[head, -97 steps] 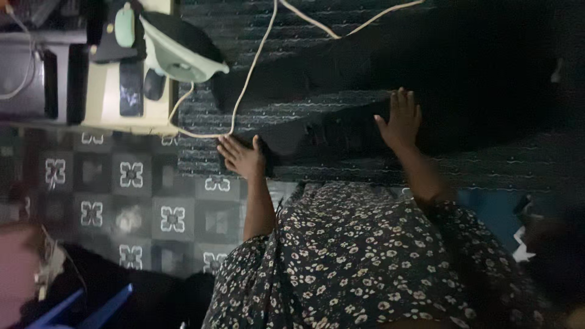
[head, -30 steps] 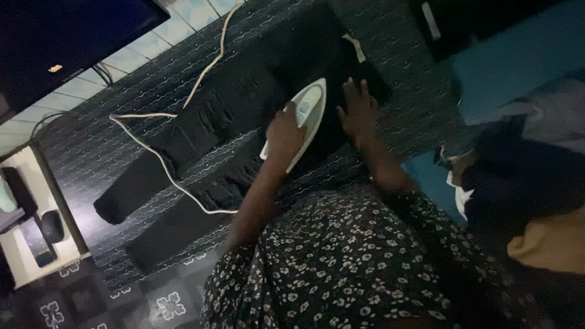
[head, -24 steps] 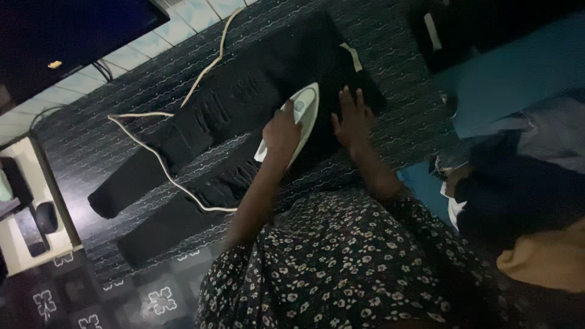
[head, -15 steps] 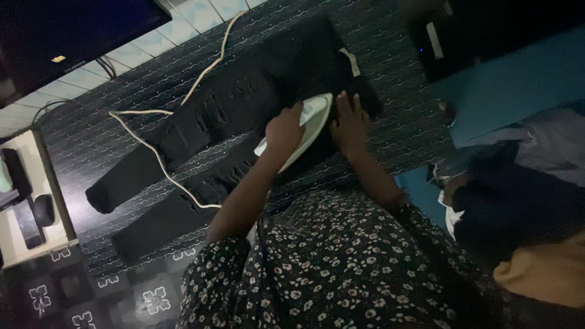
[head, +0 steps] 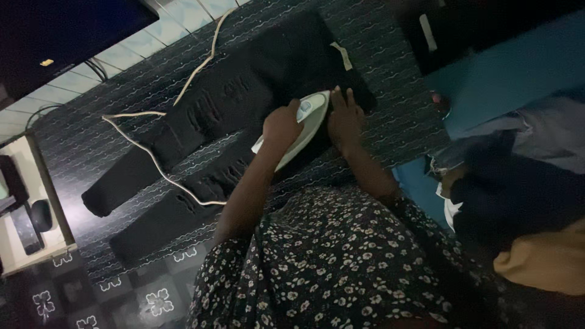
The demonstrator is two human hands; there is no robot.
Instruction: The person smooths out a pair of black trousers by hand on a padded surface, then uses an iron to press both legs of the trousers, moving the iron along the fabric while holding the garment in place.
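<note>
Left hand (head: 281,125) is gripping iron (head: 298,129), fingers wrapped round handle. Iron is sitting on black trousers (head: 244,116), tip pointing away from me, toward waistband end. Right hand (head: 345,119) is lying flat and open on trousers, just beside iron tip, holding nothing. Trousers are stretching long way out to left of my hands, legs side by side on dark patterned mat (head: 396,109). Cord (head: 159,166) is trailing over legs, left of left hand. I am seeing left hand nearer to legs.

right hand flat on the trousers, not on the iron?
Yes: the right hand lies flat on the black trousers beside the iron, which the left hand grips.
</note>
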